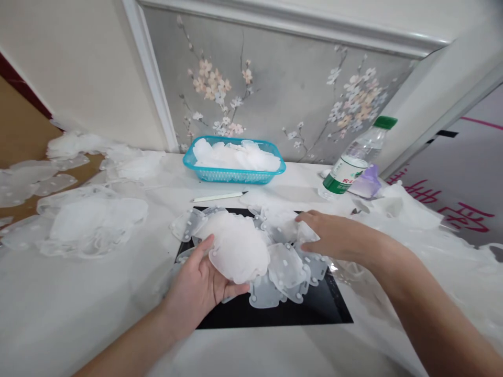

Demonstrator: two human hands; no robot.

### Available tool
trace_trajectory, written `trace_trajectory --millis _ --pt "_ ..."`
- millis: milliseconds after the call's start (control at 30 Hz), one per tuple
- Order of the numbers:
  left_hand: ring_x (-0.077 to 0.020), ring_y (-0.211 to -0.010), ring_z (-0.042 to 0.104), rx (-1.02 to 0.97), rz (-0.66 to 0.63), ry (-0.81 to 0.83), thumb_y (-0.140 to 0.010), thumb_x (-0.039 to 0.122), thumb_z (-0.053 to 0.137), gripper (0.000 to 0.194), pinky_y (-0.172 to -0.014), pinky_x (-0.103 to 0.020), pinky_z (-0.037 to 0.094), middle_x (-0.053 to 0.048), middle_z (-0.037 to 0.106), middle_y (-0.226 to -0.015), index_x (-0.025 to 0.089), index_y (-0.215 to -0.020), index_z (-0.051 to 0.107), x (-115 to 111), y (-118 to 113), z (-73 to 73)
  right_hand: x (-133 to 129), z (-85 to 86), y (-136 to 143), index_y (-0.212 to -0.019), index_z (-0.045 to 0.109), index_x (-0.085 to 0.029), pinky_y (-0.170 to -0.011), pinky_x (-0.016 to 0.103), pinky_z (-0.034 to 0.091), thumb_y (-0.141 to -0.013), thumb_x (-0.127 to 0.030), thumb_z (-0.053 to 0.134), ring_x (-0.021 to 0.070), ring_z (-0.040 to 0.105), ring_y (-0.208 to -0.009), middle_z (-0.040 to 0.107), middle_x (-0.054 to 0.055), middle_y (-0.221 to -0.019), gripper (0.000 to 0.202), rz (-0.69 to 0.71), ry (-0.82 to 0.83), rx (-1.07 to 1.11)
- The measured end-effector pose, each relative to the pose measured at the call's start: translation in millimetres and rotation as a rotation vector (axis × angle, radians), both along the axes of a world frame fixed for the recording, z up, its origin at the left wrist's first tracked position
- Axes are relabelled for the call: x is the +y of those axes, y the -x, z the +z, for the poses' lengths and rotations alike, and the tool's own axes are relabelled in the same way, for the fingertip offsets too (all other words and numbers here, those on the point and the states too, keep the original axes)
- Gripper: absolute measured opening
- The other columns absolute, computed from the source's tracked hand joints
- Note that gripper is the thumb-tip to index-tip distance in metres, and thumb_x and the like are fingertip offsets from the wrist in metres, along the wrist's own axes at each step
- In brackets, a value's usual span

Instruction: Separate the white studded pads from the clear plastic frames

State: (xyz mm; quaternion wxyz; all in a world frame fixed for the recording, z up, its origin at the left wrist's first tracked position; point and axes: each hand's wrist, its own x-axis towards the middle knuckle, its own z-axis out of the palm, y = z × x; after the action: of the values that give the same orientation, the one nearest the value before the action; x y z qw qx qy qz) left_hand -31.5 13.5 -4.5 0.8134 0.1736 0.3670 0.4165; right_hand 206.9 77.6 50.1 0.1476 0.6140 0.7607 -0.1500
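Note:
A thick stack of translucent white sheets (238, 248) rests in my left hand (200, 283), whose fingers and thumb curl round its lower edge. Beneath it lies a black mat (271, 315), partly covered by loose translucent pieces (285, 267) with small round dots. At the right part of these pieces is my right hand (326, 233), with a whitish piece (307, 233) between its thumb and fingers. The far fingertips of my right hand are partly hidden.
Behind the mat stand a blue basket (236, 177) full of white pieces and a pen (218, 197). A green-capped bottle (348, 167) is at back right. Piles of pieces (94, 220) lie left, clear plastic (424, 262) right.

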Motion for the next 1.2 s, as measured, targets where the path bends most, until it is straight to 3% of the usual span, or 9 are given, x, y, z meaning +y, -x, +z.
trace_trajectory --millis 67,267,433,633,767,867,1200 --pt "-0.0283 -0.106 0.060 0.030 0.011 -0.012 -0.089 0.038 0.043 0.042 -0.076 -0.039 0.056 -0.009 0.058 -0.125 0.023 -0.128 0.049 -0.1 -0.6 0.5 4.0 -4.8 -5.0 -0.126 0.044 -0.018 -0.072 0.029 0.042 -0.080 -0.021 0.057 0.0235 0.057 -0.093 0.053 0.008 -0.118 0.048 -0.028 0.071 0.000" --pt "-0.0278 -0.102 0.062 0.048 0.028 -0.003 -0.089 0.035 0.045 0.043 -0.075 -0.041 0.057 -0.009 0.059 -0.124 0.022 -0.129 0.047 -0.5 -2.0 1.6 5.7 -5.3 -4.9 -0.114 0.050 -0.021 -0.062 0.027 0.037 -0.078 -0.019 0.058 0.0195 0.058 -0.076 0.055 0.005 -0.108 0.037 0.006 -0.024 -0.020" --pt "-0.0283 -0.102 0.062 0.043 0.039 0.025 -0.088 0.035 0.045 0.044 -0.073 -0.039 0.058 -0.010 0.060 -0.122 0.020 -0.130 0.046 -0.3 -2.7 2.5 8.8 -8.0 -7.2 -0.118 0.048 -0.019 -0.062 0.025 0.035 -0.079 -0.015 0.055 0.0194 0.058 -0.083 0.056 0.007 -0.108 0.039 -0.026 -0.072 -0.013" --pt "-0.0283 -0.103 0.062 0.057 0.040 0.025 -0.089 0.034 0.045 0.041 -0.071 -0.039 0.058 -0.009 0.061 -0.121 0.021 -0.128 0.049 0.5 -3.6 3.8 12.3 -11.8 -13.3 -0.123 0.041 -0.021 -0.054 0.024 0.032 -0.079 -0.013 0.053 0.0169 0.056 -0.070 0.059 0.003 -0.098 0.046 -0.044 -0.114 -0.018" --pt "-0.0285 -0.103 0.062 0.070 0.028 0.020 -0.089 0.035 0.044 0.040 -0.074 -0.040 0.057 -0.009 0.061 -0.121 0.020 -0.126 0.050 -0.3 -3.5 5.7 11.9 -7.7 -13.6 -0.098 0.055 -0.021 -0.054 0.023 0.033 -0.080 -0.013 0.052 0.0150 0.054 -0.068 0.059 0.001 -0.090 0.020 -0.044 -0.132 0.011" --pt "-0.0284 -0.103 0.062 0.080 0.025 0.014 -0.090 0.035 0.043 0.040 -0.076 -0.040 0.057 -0.009 0.061 -0.121 0.020 -0.126 0.050 -1.6 -3.1 6.5 10.9 -3.0 -13.0 -0.083 0.056 -0.019 -0.054 0.023 0.032 -0.081 -0.014 0.050 0.0141 0.053 -0.066 0.059 0.001 -0.086 0.009 -0.030 -0.166 0.003" --pt "-0.0297 -0.103 0.062 0.052 0.025 0.032 -0.089 0.037 0.044 0.041 -0.076 -0.042 0.057 -0.010 0.062 -0.119 0.020 -0.127 0.049 -0.3 -1.7 0.1 6.9 9.9 -9.4 -0.084 0.055 -0.020 -0.053 0.023 0.032 -0.081 -0.016 0.048 0.0126 0.051 -0.063 0.060 -0.001 -0.085 0.008 -0.057 -0.220 0.013"
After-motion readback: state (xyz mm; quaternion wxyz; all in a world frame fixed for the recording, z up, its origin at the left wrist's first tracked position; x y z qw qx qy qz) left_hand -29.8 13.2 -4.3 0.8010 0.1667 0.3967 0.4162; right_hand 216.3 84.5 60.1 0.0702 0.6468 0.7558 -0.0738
